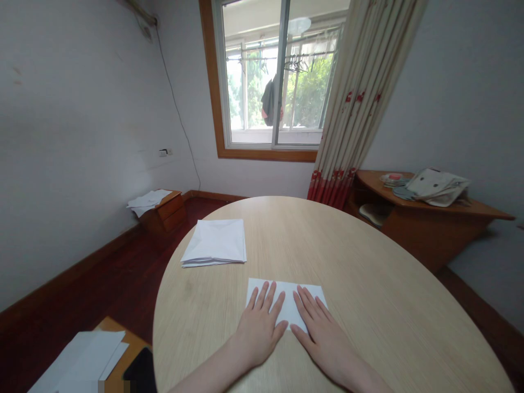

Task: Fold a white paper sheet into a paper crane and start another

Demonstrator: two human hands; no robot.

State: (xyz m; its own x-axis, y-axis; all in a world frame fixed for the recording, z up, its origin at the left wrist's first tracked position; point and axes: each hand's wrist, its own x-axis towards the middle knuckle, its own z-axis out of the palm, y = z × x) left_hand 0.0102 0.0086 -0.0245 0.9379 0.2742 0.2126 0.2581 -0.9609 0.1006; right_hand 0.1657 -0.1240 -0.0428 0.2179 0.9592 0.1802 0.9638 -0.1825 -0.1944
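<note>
A folded white paper sheet (289, 297) lies on the round light-wood table (368, 284) near its front edge. My left hand (260, 325) rests flat on the sheet's left half, fingers stretched out and slightly apart. Beside it, my right hand (319, 327) lies flat on the right half, fingers also extended. Both palms press down on the paper; neither hand holds anything. The near edge of the sheet is hidden under the hands.
A stack of folded white papers (215, 242) sits at the table's left. A low wooden cabinet (166, 210) with papers stands by the left wall. A corner shelf (426, 218) with a bag is at right. More sheets (82, 363) and a dark phone (141, 374) lie bottom left.
</note>
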